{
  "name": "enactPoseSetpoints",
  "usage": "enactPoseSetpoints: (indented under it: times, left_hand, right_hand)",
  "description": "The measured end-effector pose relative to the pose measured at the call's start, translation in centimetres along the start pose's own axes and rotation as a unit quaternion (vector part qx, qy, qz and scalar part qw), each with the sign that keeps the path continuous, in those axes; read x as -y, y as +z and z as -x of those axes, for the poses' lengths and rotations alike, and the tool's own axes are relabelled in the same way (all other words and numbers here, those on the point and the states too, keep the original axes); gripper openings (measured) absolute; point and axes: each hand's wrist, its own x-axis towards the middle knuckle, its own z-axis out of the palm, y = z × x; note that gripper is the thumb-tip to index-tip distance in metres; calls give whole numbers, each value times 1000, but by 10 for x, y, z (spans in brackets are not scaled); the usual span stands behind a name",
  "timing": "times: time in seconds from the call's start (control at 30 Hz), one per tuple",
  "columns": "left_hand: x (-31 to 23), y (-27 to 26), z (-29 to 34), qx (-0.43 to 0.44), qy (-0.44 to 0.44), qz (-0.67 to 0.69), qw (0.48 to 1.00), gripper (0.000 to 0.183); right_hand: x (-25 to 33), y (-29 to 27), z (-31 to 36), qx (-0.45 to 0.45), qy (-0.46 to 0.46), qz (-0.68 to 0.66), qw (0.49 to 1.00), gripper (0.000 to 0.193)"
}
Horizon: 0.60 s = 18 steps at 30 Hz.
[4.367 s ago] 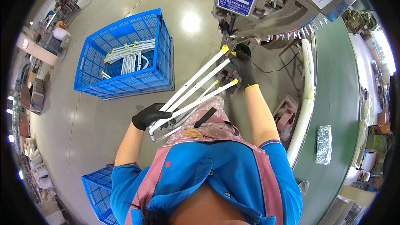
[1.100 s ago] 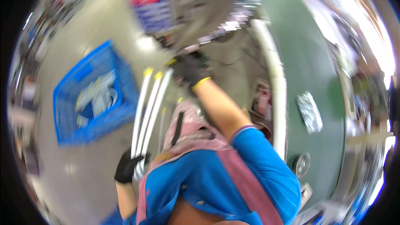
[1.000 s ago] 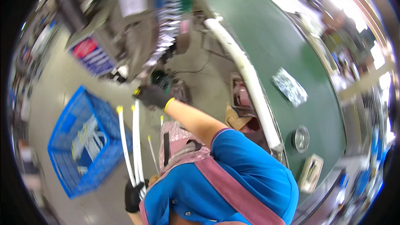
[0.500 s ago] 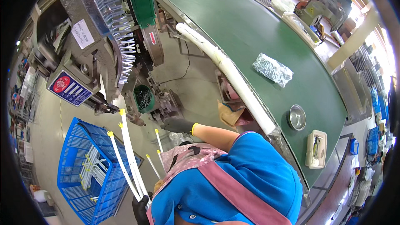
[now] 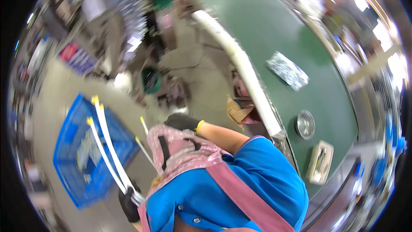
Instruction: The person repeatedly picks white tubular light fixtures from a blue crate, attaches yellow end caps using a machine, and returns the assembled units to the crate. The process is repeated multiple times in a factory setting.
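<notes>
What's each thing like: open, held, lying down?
White tubes: held, tilted
Left hand: gloved, closed around them
Right hand: gloved, by the apron; grip unclear
Blue crate: open-topped, partly filled
Metal bowl: upright, open
Tray: open, partly filled
Silvery packet: lying on the green table

Smooth white tubes (image 5: pixel 108 139), shiny metal bowl (image 5: pixel 305 125), blue plastic crate (image 5: pixel 122 139), pink cloth apron (image 5: pixel 195 161).

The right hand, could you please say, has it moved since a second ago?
Yes, the right hand moved away from the green cup, toward the pink apron.
</notes>
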Motion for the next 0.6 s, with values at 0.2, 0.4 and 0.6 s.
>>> enactPoseSetpoints:
  times: [0.2,0.4,0.6]
  left_hand:
    - [-11,-8,31,-94,70,-20,993,41]
    - [-4,-18,41,-175,113,59,976,47]
    - [-3,-5,50,-296,154,111,936,36]
  right_hand:
    - [30,16,-2,-3,9,-294,956,26]
    - [49,33,-31,188,215,-396,873,33]
    - [65,73,-68,304,170,-424,836,28]
